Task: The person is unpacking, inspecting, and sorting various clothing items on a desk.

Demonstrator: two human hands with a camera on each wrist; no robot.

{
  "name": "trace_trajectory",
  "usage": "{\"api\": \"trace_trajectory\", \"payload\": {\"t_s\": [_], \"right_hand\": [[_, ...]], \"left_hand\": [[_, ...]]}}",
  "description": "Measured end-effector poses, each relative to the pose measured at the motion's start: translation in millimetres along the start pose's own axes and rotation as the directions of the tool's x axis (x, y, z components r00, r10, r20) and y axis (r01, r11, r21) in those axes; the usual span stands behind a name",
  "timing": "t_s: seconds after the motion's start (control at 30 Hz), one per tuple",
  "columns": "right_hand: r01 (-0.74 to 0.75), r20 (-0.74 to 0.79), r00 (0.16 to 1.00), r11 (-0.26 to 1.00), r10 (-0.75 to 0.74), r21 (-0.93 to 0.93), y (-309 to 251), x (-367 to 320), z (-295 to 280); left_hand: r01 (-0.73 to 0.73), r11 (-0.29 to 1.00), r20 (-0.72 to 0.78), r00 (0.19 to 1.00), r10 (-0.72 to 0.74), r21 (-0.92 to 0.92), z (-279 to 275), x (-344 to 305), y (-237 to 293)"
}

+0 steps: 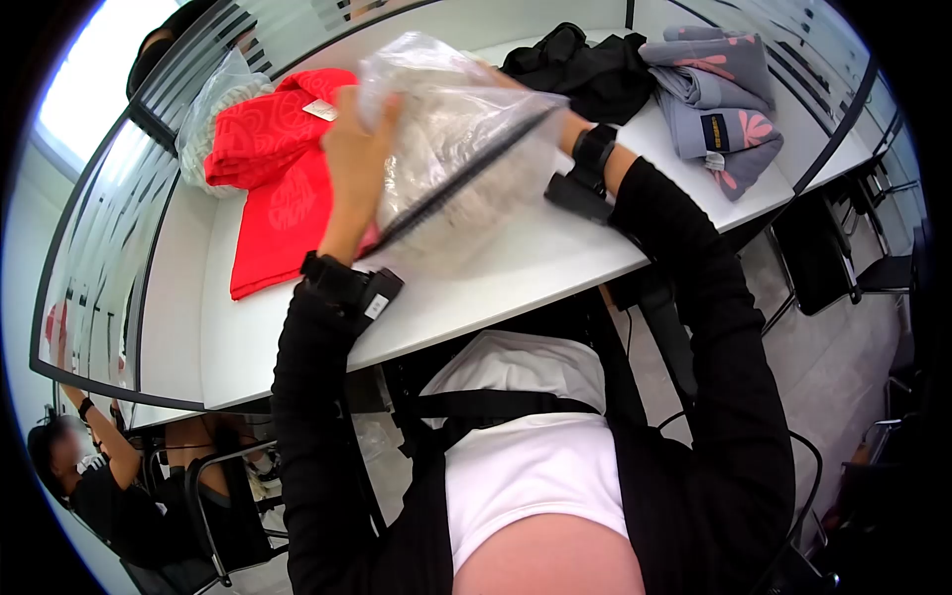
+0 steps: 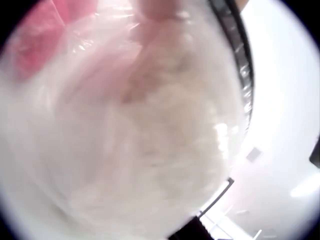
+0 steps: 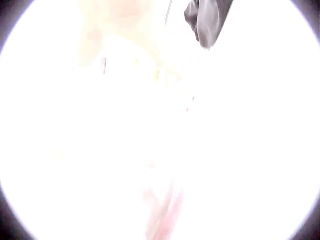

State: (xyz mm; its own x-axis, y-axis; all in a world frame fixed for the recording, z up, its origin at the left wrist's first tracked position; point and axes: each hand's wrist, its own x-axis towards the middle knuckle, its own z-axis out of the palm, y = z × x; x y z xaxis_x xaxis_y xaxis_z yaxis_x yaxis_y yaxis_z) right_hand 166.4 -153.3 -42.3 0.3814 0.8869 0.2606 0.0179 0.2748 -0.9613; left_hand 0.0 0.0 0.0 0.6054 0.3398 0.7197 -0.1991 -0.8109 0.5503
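A clear plastic bag (image 1: 446, 149) with a dark strip along one edge is held up over the white table, with pale, soft-looking contents inside. My left hand (image 1: 357, 154) grips the bag's left side, thumb toward the plastic. Behind the bag's upper right side is my right hand (image 1: 573, 131), its fingers mostly hidden by the plastic; I cannot tell how they hold it. The bag (image 2: 165, 140) fills most of the left wrist view, blurred. Glare washes out nearly all of the right wrist view.
Folded red cloth (image 1: 283, 223) lies on the white table (image 1: 436, 307) at left, beside a bagged pale item (image 1: 203, 134). Black fabric (image 1: 580, 69) and folded grey cloth with pink patterns (image 1: 719, 109) lie at the back right. Low partitions (image 1: 94, 268) border the table. Another person (image 1: 109, 486) sits at lower left.
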Motion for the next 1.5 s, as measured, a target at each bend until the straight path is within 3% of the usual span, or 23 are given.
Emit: {"api": "trace_trajectory", "payload": {"t_s": [0.03, 0.1, 0.17, 0.2, 0.23, 0.3, 0.33, 0.4, 0.43, 0.57, 0.6, 0.7, 0.83, 0.93, 1.03, 1.13, 1.27, 1.4, 1.5], "right_hand": [[0.269, 0.006, 0.956, 0.865, -0.295, -0.424, -7, -4, -10], [0.129, -0.126, 0.979, 0.965, -0.161, -0.230, -31, -20, -4], [0.190, 0.064, 0.979, 0.761, -0.192, -0.621, -34, -18, -15], [0.211, 0.118, 0.977, 0.705, -0.179, -0.677, -32, -16, -16], [0.238, 0.171, 0.971, 0.645, -0.166, -0.726, -29, -14, -16], [0.242, 0.203, 0.969, 0.731, -0.144, -0.638, -24, -7, 13], [0.226, 0.194, 0.973, 0.691, -0.126, -0.687, -23, -4, 24], [0.187, 0.175, 0.981, 0.608, -0.080, -0.771, -17, -3, 40], [0.184, 0.171, 0.982, 0.627, -0.081, -0.757, -14, -4, 40], [0.195, 0.143, 0.981, 0.657, -0.132, -0.728, -8, -1, 37], [0.188, 0.136, 0.982, 0.657, -0.130, -0.730, -9, 2, 37], [0.164, 0.099, 0.985, 0.572, -0.143, -0.804, -12, 7, 43], [0.271, 0.192, 0.960, 0.506, -0.203, -0.819, -16, 12, 49], [0.382, 0.253, 0.911, 0.433, -0.326, -0.816, -4, 22, 46], [0.399, 0.251, 0.909, 0.517, -0.333, -0.757, 0, 23, 48], [0.355, 0.251, 0.930, 0.484, -0.267, -0.800, -1, 26, 50], [0.399, 0.295, 0.912, 0.447, -0.286, -0.801, 0, 27, 51], [0.362, 0.276, 0.926, 0.390, -0.259, -0.847, 0, 27, 50], [0.310, 0.235, 0.946, 0.410, -0.224, -0.858, -9, 15, 50]], "left_hand": [[0.079, 0.996, -0.012, 0.997, -0.080, -0.043, -11, 5, 2], [-0.162, 0.979, -0.036, 0.985, 0.167, 0.124, -23, 15, -18], [-0.304, 0.951, 0.177, 0.940, 0.291, 0.051, -38, 20, -22], [-0.369, 0.929, 0.281, 0.892, 0.354, 0.003, -43, 23, -22], [-0.396, 0.918, 0.361, 0.857, 0.368, 0.003, -42, 23, -27], [-0.449, 0.894, 0.513, 0.766, 0.388, -0.006, -29, 22, -47], [-0.264, 0.954, 0.626, 0.723, 0.294, -0.143, -20, 19, -58], [-0.259, 0.960, 0.672, 0.692, 0.264, -0.110, -12, 14, -46], [-0.256, 0.962, 0.692, 0.678, 0.247, -0.093, -10, 12, -39], [-0.195, 0.979, 0.674, 0.716, 0.182, -0.057, -11, 13, -33], [-0.166, 0.983, 0.616, 0.767, 0.178, -0.078, -12, 11, -32], [0.024, 0.996, 0.610, 0.792, 0.031, -0.082, -16, 8, -30], [-0.040, 0.996, 0.559, 0.825, 0.080, -0.083, -8, 12, -50], [-0.016, 0.992, 0.577, 0.812, 0.088, -0.128, -16, 11, -24], [-0.127, 0.986, 0.493, 0.854, 0.164, -0.107, -11, 8, -34], [-0.134, 0.984, 0.461, 0.870, 0.174, -0.119, -8, 9, -49], [-0.114, 0.974, 0.422, 0.887, 0.189, -0.196, -7, 6, -57], [0.083, 0.993, 0.534, 0.845, -0.023, -0.088, -8, 7, -67], [-0.038, 0.982, 0.497, 0.858, 0.127, -0.186, -8, -2, -55]]}}
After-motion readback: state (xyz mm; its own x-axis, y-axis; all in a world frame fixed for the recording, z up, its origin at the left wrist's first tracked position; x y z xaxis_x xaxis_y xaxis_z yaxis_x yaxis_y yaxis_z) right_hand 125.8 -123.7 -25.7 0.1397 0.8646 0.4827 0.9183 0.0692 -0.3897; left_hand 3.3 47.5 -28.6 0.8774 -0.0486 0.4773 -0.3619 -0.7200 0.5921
